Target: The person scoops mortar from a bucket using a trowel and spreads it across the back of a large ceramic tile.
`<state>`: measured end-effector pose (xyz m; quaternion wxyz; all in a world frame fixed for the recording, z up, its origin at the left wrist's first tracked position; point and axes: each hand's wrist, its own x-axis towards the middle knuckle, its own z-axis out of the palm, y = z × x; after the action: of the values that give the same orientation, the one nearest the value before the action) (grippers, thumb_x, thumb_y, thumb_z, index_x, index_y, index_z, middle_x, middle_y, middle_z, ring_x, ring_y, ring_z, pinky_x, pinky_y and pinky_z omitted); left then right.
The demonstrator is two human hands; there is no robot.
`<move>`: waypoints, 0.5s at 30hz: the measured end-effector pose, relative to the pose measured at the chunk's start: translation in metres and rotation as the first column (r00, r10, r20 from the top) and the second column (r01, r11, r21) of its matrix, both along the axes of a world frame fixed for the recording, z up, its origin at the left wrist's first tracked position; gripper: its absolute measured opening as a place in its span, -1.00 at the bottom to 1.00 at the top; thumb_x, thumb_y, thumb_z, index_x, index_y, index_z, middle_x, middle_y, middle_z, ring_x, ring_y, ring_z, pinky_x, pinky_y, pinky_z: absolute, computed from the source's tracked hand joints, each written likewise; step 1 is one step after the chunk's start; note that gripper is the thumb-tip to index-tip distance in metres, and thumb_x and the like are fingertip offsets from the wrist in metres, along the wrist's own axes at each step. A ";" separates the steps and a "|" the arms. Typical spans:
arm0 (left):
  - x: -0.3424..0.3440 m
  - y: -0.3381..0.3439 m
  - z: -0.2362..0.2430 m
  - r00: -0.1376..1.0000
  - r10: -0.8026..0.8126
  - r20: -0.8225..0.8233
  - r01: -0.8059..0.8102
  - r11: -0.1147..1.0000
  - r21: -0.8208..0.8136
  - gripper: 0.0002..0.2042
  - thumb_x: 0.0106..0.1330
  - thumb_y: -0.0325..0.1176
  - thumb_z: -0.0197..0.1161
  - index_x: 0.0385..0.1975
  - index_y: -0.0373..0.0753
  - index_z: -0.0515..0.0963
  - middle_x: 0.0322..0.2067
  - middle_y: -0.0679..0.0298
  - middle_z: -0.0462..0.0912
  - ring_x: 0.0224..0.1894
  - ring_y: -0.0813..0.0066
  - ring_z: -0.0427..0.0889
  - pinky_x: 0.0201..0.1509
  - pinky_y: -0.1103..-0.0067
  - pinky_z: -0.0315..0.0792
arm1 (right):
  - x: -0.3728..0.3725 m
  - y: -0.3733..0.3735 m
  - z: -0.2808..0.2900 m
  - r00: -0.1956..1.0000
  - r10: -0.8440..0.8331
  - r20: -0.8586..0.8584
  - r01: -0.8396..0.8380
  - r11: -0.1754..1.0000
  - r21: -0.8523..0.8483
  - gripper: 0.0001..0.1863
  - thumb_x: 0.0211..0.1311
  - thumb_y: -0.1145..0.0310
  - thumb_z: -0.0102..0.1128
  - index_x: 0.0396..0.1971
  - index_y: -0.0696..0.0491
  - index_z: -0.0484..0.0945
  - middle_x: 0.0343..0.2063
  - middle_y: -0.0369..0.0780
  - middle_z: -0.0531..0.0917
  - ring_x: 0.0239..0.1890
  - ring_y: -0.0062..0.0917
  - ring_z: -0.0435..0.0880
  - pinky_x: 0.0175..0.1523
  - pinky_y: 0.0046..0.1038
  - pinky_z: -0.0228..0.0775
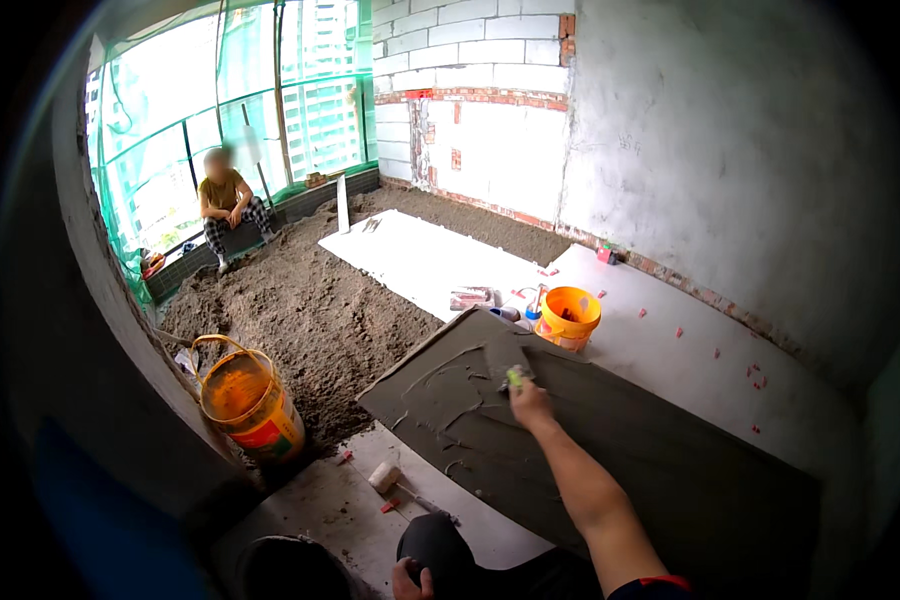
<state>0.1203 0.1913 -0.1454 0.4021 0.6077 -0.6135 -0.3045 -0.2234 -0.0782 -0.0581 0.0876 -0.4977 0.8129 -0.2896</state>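
Note:
My right hand (532,402) is closed around the green handle of a trowel (506,356). Its blade rests on a layer of dark grey mortar (610,410) covering a large rectangular tile (362,396), whose edge shows at the left corner. Curved ridges mark the mortar left of the blade; toward the right it looks smoother. At the lower edge, my left hand (412,580) lies against my dark-clothed knee, partly cut off, fingers a little apart and nothing visible in them.
An orange bucket (255,410) stands at left beside heaped grey sand (290,300); another bucket (568,318) stands past the tile near a notched trowel (472,297). A white-headed mallet (384,477) lies on pale floor tiles (320,510). A person (228,205) sits by the netted window.

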 end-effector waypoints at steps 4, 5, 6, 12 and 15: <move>-0.005 0.002 0.001 0.998 0.039 -0.044 -0.040 0.999 -0.016 -0.67 0.24 -0.31 0.15 -0.07 -0.34 0.38 -0.27 -0.04 0.49 -0.22 0.05 0.48 -0.08 0.33 0.37 | -0.066 -0.001 0.008 0.924 -0.013 0.382 0.085 0.982 -0.170 -0.54 0.29 0.13 -0.05 0.18 -0.11 0.33 -0.39 -0.09 0.55 -0.44 -0.33 0.47 -0.35 -0.35 0.32; -0.003 0.003 0.000 0.998 0.040 -0.057 -0.042 0.999 -0.025 -0.67 0.24 -0.31 0.15 -0.07 -0.34 0.38 -0.27 -0.04 0.48 -0.22 0.05 0.47 -0.08 0.33 0.37 | -0.070 -0.002 0.012 0.847 -0.010 0.531 0.089 0.988 -0.123 -0.53 0.32 0.14 -0.06 0.21 -0.15 0.30 -0.47 -0.15 0.51 -0.59 -0.50 0.42 -0.51 -0.46 0.27; -0.002 0.003 -0.002 0.997 0.042 -0.070 -0.045 0.998 -0.035 -0.68 0.24 -0.31 0.15 -0.07 -0.34 0.38 -0.28 -0.04 0.48 -0.23 0.05 0.47 -0.08 0.33 0.37 | -0.069 -0.006 0.013 0.748 -0.014 0.664 0.084 0.994 -0.073 -0.53 0.34 0.16 -0.07 0.24 -0.18 0.27 -0.54 -0.21 0.47 -0.73 -0.66 0.36 -0.68 -0.56 0.23; -0.008 -0.001 -0.003 1.000 0.009 -0.024 -0.010 0.999 -0.039 -0.68 0.24 -0.31 0.16 -0.09 -0.34 0.37 -0.30 -0.03 0.46 -0.25 0.05 0.45 -0.11 0.33 0.36 | -0.016 -0.026 0.021 0.611 0.082 0.788 -0.064 0.996 -0.054 -0.51 0.33 0.17 -0.04 0.25 -0.18 0.24 -0.64 -0.24 0.48 -0.78 -0.62 0.38 -0.70 -0.53 0.23; -0.011 -0.004 0.001 0.999 -0.001 -0.052 -0.001 1.000 -0.028 -0.69 0.24 -0.34 0.16 -0.08 -0.34 0.37 -0.29 -0.04 0.47 -0.24 0.04 0.46 -0.10 0.34 0.37 | 0.013 -0.038 0.011 0.613 0.150 0.776 -0.159 0.985 -0.065 -0.51 0.32 0.18 -0.03 0.24 -0.16 0.24 -0.65 -0.24 0.47 -0.78 -0.61 0.37 -0.69 -0.52 0.23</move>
<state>0.1088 0.1878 -0.1447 0.4264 0.5938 -0.6072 -0.3113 -0.2107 -0.1164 -0.0474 0.4570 -0.3916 0.6507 -0.4631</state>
